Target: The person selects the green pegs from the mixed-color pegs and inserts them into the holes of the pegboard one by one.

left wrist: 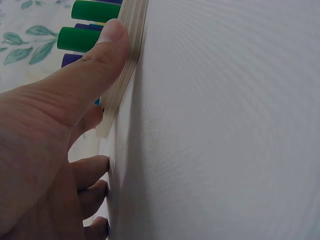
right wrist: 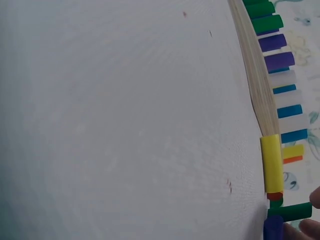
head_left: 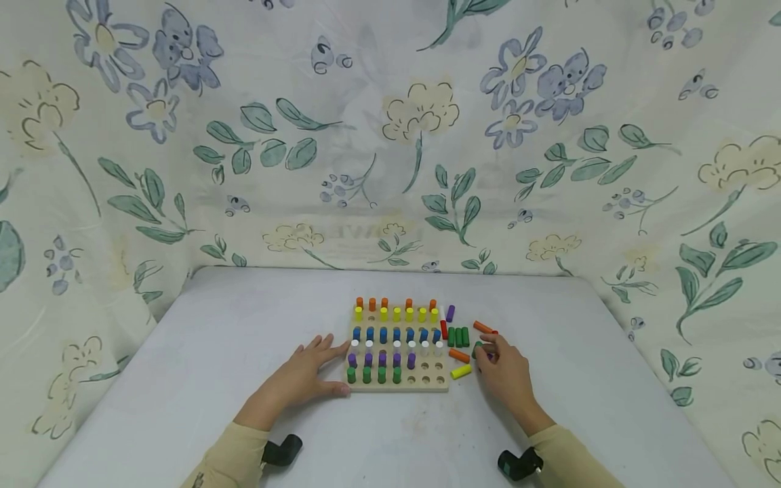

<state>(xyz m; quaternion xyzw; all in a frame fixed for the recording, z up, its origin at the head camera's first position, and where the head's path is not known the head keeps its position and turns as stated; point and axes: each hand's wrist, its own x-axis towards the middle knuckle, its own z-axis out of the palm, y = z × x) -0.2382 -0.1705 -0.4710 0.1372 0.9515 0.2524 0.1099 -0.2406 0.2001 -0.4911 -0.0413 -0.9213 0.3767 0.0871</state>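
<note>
A wooden pegboard (head_left: pixel 399 389) carries rows of colored pegs: orange, yellow, blue, white, purple and green from far to near. My left hand (head_left: pixel 311 369) rests at its left side with the fingers spread. In the left wrist view, the thumb (left wrist: pixel 112 42) presses the board's edge (left wrist: pixel 125 60) beside green pegs. To the right of the board, my right hand (head_left: pixel 505 371) pinches a green peg (right wrist: pixel 292 212) between thumb and fingers. That peg shows in the lower right of the right wrist view, near a loose purple peg (right wrist: pixel 273 227) and a yellow peg (right wrist: pixel 272 162).
Loose pegs lie right of the board: three green pegs (head_left: pixel 458 337) side by side, an orange peg (head_left: pixel 459 356), a yellow peg (head_left: pixel 461 371), a purple peg (head_left: pixel 450 313) and a red peg (head_left: pixel 443 330). A floral cloth (head_left: pixel 360 149) hangs behind the white table (head_left: pixel 256 298).
</note>
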